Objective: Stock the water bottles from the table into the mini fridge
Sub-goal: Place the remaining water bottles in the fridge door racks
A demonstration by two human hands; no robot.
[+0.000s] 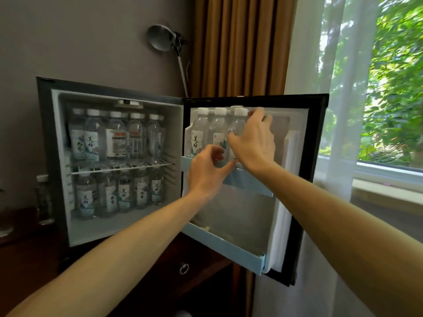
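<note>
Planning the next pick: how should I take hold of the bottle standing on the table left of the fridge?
Grip the bottle round its body, below the white cap, coming from the front left. It stands upright close beside the fridge's outer wall, so its right side is blocked. The round body should give more hold than the narrow neck.

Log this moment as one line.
right hand grips clear white-capped plastic water bottle on pale-blue upper door shelf | left hand at its base | black mini fridge open, inner shelves stocked

Upper door shelf (pixel 249 182): bottles (pixel 199 133); wire shelf (pixel 121 167), fridge floor (pixel 91 232): bottle rows (pixel 114 143) (all upright).
</note>
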